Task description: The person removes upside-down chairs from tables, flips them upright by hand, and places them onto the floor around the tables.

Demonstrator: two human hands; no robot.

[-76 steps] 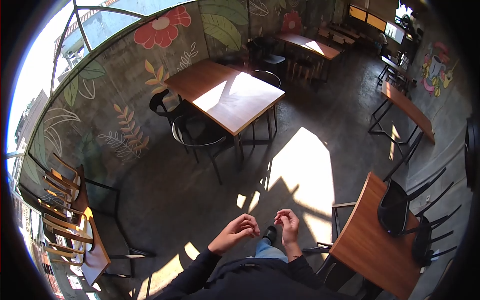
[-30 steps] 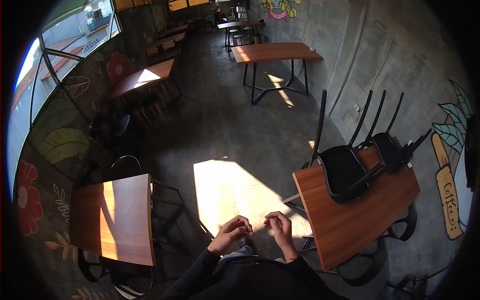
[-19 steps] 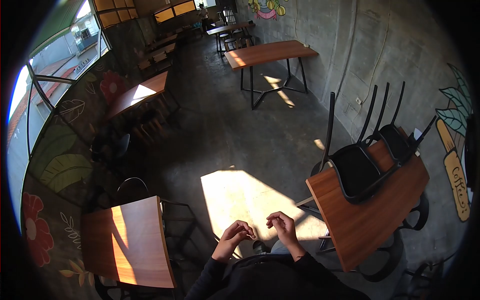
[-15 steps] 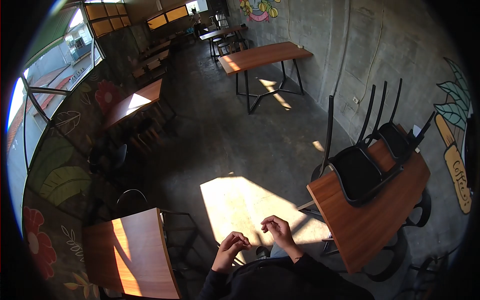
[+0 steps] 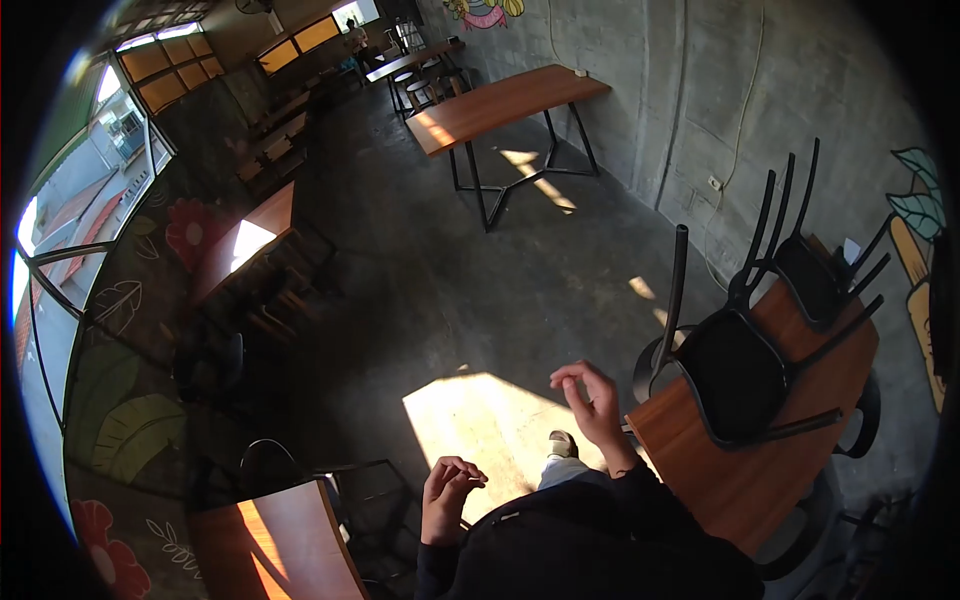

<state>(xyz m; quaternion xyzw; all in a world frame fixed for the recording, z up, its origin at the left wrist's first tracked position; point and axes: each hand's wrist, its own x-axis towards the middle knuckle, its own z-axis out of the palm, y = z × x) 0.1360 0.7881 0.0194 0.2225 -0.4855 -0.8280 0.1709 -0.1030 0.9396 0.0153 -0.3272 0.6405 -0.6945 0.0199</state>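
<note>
My left hand (image 5: pixel 453 497) is held low in front of my body, its fingers loosely curled and nothing in it. Raised farther forward, my right hand (image 5: pixel 594 405) has bent fingers, the thumb a little apart, and is likewise bare. Neither touches anything. Nearest to the right hand is a wooden table (image 5: pixel 672 440), on which a black chair (image 5: pixel 735 375) lies upside down with its legs in the air. A second upturned black chair (image 5: pixel 808 280) lies behind it. To the left of my left hand stands another wooden table (image 5: pixel 310 530), partly sunlit.
A shoe (image 5: pixel 562 444) is on the sunlit floor (image 5: pixel 465 410). Ahead, a long wooden table (image 5: pixel 510 103) on black legs stands by the concrete wall (image 5: pixel 640 110). Another table (image 5: pixel 245 240) is along the left, under the windows. Far back is a person (image 5: pixel 357 40).
The view has moved forward and tilted. My right hand has swung up and forward, while my left stays low. A foot has stepped out ahead, and the right table with chairs appears closer.
</note>
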